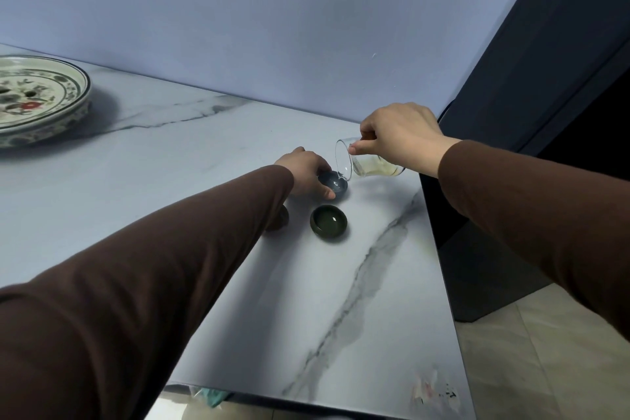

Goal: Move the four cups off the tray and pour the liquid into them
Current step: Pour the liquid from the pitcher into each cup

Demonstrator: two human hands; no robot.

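My right hand (pixel 402 136) grips a clear glass pitcher (pixel 361 164) tipped on its side, with pale yellow liquid inside. Its lip hangs over a small blue cup (pixel 335 185), and a thin stream runs into that cup. My left hand (pixel 306 174) holds the blue cup steady on the marble table (pixel 341 300). Just in front stands a dark green cup (pixel 328 222) with liquid in it. A brown cup (pixel 281 216) peeks out from under my left sleeve, mostly hidden. The painted ceramic tray (pixel 37 99) sits far left with no cups on it.
The table's right edge drops off beside the pitcher, next to a dark panel (pixel 528 95). A pale wall runs behind the table. A teal scrap (pixel 214 397) shows below the front edge.
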